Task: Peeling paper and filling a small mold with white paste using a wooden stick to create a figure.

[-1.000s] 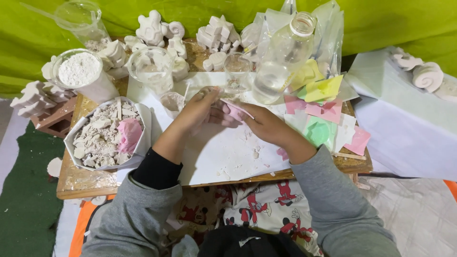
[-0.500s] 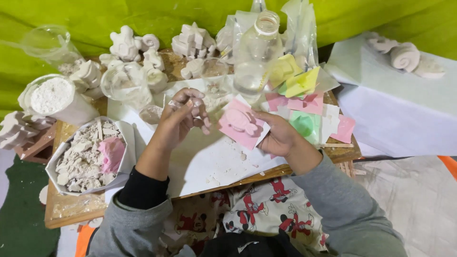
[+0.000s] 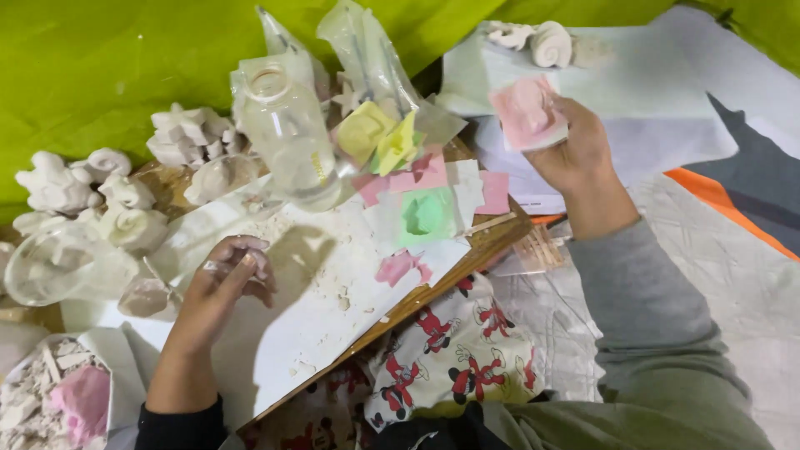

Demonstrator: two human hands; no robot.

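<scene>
Two hands, well apart: right hand (image 3: 575,150) is way out to the right, gripping a pink mold (image 3: 528,112) above the white sheet (image 3: 667,92). Left hand (image 3: 229,271) stays loosely curled over the desk (image 3: 333,283), holding something small, can't tell what.

Left hand (image 3: 229,271) is kept low on the left, fingers curled in loosely, with a black cuff seen at the wrist. Right hand (image 3: 571,146) is stretched way out to the upper right, fingers closed in a grip, arm covered by a grey-green sleeve.
</scene>
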